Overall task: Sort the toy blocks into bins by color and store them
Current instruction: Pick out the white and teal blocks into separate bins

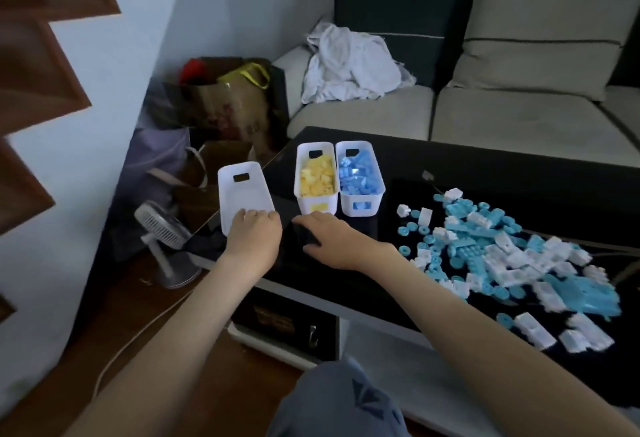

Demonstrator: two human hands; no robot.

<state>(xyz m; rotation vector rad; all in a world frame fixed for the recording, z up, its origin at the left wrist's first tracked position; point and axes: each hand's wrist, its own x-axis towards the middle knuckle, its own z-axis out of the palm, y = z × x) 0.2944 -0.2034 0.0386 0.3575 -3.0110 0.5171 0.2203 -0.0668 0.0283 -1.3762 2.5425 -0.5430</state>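
Your left hand (254,229) has its fingers curled over the near rim of the empty white bin (242,191), left of centre in the frame at the left edge of the black table (485,173). Whether the bin rests flat or is lifted, you cannot tell. Your right hand (325,239) lies on the tabletop with fingers loosely spread, holding nothing. Just above it stand the yellow bin (317,178) and the blue bin (360,175), side by side and touching, both well filled. The pile of pale-blue and white blocks (502,256) is spread over the right of the frame.

The bin is likely thin, light plastic that flexes a little. The rim grip will do while it is empty, but the handle slots at each end are the surer hold once it is loaded. The blocks look hard, light and smooth, so take them in small handfuls. The round pieces may roll on the glossy top.

No brand or label is readable. Gold marks on the drawer front (277,315) are too blurred to read.
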